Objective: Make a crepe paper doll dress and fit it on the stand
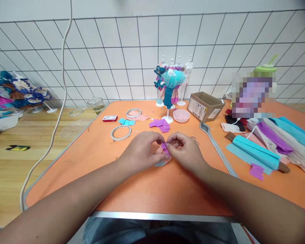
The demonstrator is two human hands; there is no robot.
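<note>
Over the middle of the orange table, both hands meet at a small piece of purple crepe paper (165,148). My left hand (143,149) pinches it between thumb and fingertips from the left. From the other side, my right hand (184,149) has its thumb and fingertips closed on the same piece. Pink and light blue paper (160,163) shows beneath the fingers; its full shape is hidden. Just beyond the hands lie purple paper strips (161,125). Scissors (194,140), partly hidden, rest behind my right hand.
Tape rolls (121,133), a red box (110,118) and blue paper scraps (127,122) lie left. A dressed mini mannequin (170,88), pink bowl (181,116) and cardboard box (205,106) stand behind. A metal ruler (220,149) and crepe paper rolls (256,150) are right. A white cable (63,67) hangs left.
</note>
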